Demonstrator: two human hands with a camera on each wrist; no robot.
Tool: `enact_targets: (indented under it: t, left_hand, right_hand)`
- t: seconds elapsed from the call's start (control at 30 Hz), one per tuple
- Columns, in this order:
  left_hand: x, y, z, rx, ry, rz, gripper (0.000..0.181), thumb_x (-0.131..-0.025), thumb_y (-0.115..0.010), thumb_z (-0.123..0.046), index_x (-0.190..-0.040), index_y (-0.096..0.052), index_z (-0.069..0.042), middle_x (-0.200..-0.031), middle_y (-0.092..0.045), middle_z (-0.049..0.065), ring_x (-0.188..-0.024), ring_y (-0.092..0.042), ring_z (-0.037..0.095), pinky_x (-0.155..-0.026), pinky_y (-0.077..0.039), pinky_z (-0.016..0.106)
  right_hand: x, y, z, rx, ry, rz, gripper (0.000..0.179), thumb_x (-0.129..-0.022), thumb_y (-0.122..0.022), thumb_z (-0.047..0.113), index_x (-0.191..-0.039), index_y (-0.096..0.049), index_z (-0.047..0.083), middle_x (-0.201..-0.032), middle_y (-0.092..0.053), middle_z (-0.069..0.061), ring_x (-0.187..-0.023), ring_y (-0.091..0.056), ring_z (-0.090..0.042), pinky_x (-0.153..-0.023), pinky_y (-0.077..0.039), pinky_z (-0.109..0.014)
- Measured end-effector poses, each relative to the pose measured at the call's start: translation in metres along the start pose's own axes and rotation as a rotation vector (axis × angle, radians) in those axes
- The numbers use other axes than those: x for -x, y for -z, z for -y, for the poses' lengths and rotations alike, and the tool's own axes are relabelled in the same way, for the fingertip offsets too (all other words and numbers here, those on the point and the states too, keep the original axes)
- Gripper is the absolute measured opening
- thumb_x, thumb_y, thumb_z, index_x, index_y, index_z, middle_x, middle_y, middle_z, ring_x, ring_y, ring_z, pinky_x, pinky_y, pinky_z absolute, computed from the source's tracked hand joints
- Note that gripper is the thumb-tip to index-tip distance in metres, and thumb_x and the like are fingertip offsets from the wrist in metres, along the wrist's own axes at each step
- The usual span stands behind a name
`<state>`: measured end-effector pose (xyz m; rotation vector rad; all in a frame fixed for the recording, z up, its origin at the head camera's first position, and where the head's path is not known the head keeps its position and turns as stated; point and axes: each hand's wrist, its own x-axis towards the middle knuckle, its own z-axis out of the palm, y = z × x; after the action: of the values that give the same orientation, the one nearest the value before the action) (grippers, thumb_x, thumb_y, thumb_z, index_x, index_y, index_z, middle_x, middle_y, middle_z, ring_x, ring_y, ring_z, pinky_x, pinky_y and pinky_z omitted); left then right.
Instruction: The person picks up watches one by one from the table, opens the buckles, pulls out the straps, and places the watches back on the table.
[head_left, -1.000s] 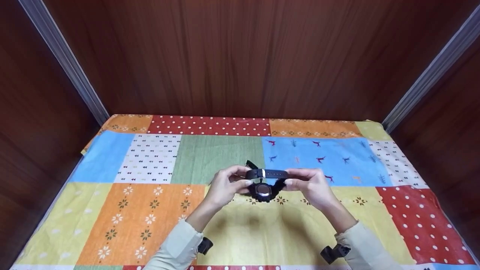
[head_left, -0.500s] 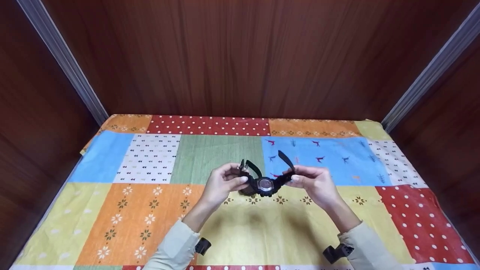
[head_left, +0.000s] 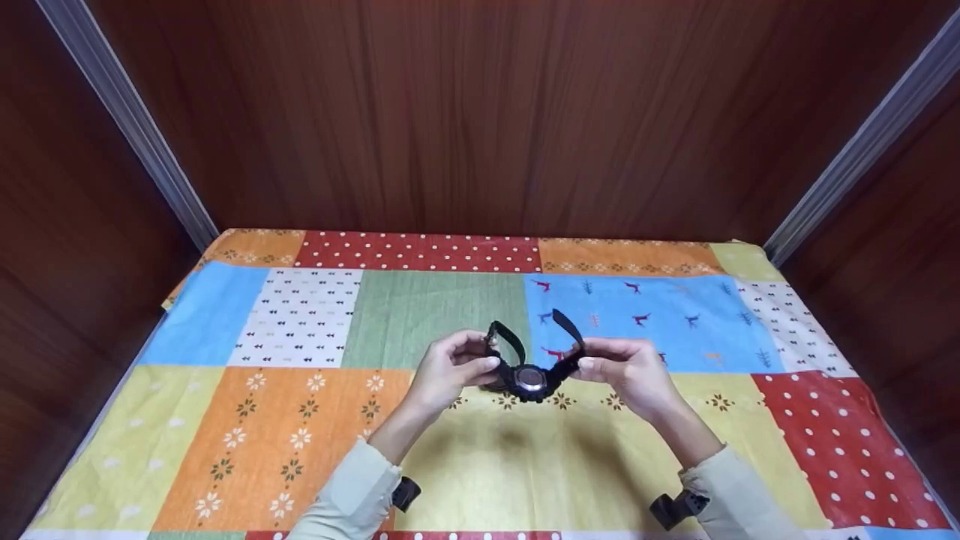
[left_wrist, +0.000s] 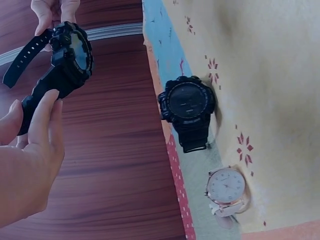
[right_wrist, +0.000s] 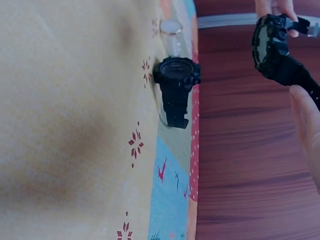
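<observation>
A black wristwatch (head_left: 530, 379) is held between both hands above the cloth, its dial facing me. Its two strap halves stand apart. My left hand (head_left: 442, 375) pinches the buckle half between thumb and fingers. My right hand (head_left: 626, 371) pinches the holed half, whose free end points up. In the left wrist view, a second black watch (left_wrist: 187, 102) lies on the cloth. Beside it is a watch with a pale round dial (left_wrist: 226, 186). The right wrist view also shows the held watch (right_wrist: 270, 47); the hands partly hide its strap.
A patchwork cloth (head_left: 285, 442) covers the table. Brown wood-grain panels (head_left: 450, 112) rise behind and at both sides, with metal strips (head_left: 139, 127) at the corners. Black wrist cameras (head_left: 677, 508) sit at the cuffs.
One second ago the strap looked joined across the top, with its buckle toward me. The ends have since come apart, and the right strap end now points up. Both hands stay in nearly the same place.
</observation>
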<state>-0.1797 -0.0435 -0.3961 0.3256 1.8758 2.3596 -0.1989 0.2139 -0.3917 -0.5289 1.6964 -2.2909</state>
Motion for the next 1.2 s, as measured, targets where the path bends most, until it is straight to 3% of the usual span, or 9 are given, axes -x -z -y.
enact_targets:
  t: [0.17,0.47,0.8,1.2]
  left_hand:
    - [-0.002,-0.001,0.008,-0.027,0.041,0.018,0.029,-0.082,-0.061,0.006,-0.109,-0.052,0.014,-0.097,-0.059,0.015,-0.084,-0.060,0.019,-0.076,-0.052,0.038]
    - [-0.004,-0.002,0.019,-0.008,0.132,0.017,0.030,-0.086,-0.058,0.002,-0.114,-0.051,0.012,-0.098,-0.053,0.017,-0.076,-0.062,0.021,-0.073,-0.052,0.036]
    - [-0.005,-0.002,0.025,-0.036,0.173,-0.015,0.035,-0.086,-0.058,0.000,-0.117,-0.049,0.012,-0.096,-0.053,0.016,-0.076,-0.061,0.019,-0.069,-0.053,0.034]
    - [-0.007,-0.001,0.031,-0.006,0.220,-0.013,0.035,-0.087,-0.057,0.000,-0.119,-0.048,0.011,-0.096,-0.054,0.016,-0.076,-0.062,0.022,-0.070,-0.053,0.035]
  right_hand:
    - [0.000,0.001,-0.002,0.018,-0.077,-0.015,0.025,-0.081,-0.058,-0.012,-0.099,-0.068,0.002,-0.095,-0.065,-0.020,-0.089,-0.064,-0.030,-0.083,-0.046,-0.044]
    - [-0.001,0.000,-0.011,0.032,-0.217,-0.055,0.026,-0.081,-0.061,-0.009,-0.105,-0.057,-0.016,-0.093,-0.064,-0.018,-0.085,-0.064,-0.027,-0.081,-0.047,-0.047]
    - [-0.001,0.000,-0.017,0.049,-0.259,-0.060,0.026,-0.079,-0.062,-0.009,-0.105,-0.059,-0.014,-0.091,-0.064,-0.016,-0.081,-0.065,-0.026,-0.081,-0.048,-0.046]
    - [-0.001,0.002,-0.020,0.031,-0.291,-0.039,0.028,-0.080,-0.059,-0.010,-0.107,-0.055,-0.016,-0.090,-0.064,-0.017,-0.079,-0.065,-0.027,-0.081,-0.048,-0.042]
